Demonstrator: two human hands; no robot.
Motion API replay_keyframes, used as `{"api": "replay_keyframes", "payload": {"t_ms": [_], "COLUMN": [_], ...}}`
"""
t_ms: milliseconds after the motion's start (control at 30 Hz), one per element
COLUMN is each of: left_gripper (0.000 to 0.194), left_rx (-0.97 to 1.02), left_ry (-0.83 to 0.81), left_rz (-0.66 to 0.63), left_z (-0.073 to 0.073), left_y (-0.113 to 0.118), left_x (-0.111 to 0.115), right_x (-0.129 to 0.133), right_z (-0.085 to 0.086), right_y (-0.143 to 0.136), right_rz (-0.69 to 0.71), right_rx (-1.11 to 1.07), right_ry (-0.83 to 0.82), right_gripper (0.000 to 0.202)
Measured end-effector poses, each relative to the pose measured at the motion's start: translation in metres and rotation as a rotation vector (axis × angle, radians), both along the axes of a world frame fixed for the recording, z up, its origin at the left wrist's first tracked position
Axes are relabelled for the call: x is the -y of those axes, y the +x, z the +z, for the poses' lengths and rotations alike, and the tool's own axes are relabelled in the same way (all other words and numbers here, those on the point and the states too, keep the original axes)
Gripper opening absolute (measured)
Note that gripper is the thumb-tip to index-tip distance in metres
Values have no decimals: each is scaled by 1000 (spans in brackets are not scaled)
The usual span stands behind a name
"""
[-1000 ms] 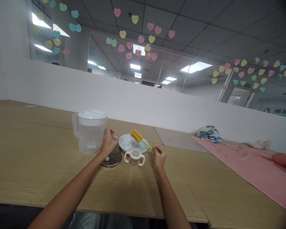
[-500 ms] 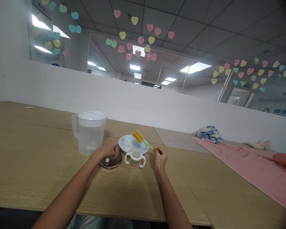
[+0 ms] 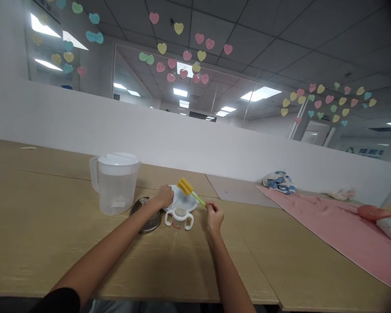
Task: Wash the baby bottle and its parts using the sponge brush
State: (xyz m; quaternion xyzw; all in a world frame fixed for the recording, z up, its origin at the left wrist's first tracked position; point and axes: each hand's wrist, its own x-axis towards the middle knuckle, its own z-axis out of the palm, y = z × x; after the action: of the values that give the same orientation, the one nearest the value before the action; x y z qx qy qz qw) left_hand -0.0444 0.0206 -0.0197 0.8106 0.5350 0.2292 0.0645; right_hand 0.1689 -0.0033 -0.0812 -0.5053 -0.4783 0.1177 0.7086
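My right hand point(image 3: 214, 215) grips the green handle of a sponge brush point(image 3: 185, 187), whose yellow foam head is up over a shallow white bowl point(image 3: 189, 204). At the bowl's left edge is my left hand point(image 3: 164, 195), fingers curled closed; whether they pinch the rim or something small is hidden. Under my left wrist lies a dark, round, lid-like thing point(image 3: 151, 223) with a shiny rim, partly covered by the forearm. Just in front of the bowl stands a small clear cup point(image 3: 180, 220) with a white two-handled ring and red markings.
A translucent lidded pitcher point(image 3: 117, 187) stands left of the dark lid-like thing. To the right a pink cloth point(image 3: 316, 217) covers part of the wooden table point(image 3: 169, 265). A blue-and-white cloth point(image 3: 279, 182) lies near the low white wall point(image 3: 195, 139) behind.
My left hand has moved right, from above the dark lid-like thing to the bowl's left edge. The brush stays in my right hand. The view has turned slightly right.
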Motion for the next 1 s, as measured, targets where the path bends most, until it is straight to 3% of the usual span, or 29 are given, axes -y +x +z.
{"api": "replay_keyframes", "payload": {"t_ms": [133, 233, 367, 433, 533, 633, 767, 867, 1000], "left_gripper": [24, 21, 18, 25, 26, 19, 21, 28, 27], "left_rx": [-2, 64, 216, 304, 440, 410, 395, 353, 261], "left_ry": [-128, -109, -11, 40, 212, 362, 377, 318, 303], "left_rz": [-47, -108, -224, -261, -238, -154, -33, -3, 62], "left_z": [-5, 5, 24, 26, 10, -21, -57, -66, -65], "left_y": [1, -7, -17, -24, -42, -63, -82, -85, -84], "left_x": [-18, -22, -8, 5, 28, 46, 54, 51, 51], "right_x": [-1, -1, 3, 5, 7, 8, 7, 7, 8], "right_z": [0, -1, 2, 4, 7, 9, 8, 7, 7], "right_y": [1, 0, -4, -5, -6, -6, -5, -6, -6], "right_rz": [-20, -36, -87, -155, -227, -229, -225, -222, -223], "right_rx": [-16, 3, 93, 128, 140, 119, 115, 143, 147], "right_ry": [-8, -15, -65, -124, -204, -211, -216, -223, -195], "right_gripper": [28, 27, 29, 29, 30, 32, 32, 31, 32]}}
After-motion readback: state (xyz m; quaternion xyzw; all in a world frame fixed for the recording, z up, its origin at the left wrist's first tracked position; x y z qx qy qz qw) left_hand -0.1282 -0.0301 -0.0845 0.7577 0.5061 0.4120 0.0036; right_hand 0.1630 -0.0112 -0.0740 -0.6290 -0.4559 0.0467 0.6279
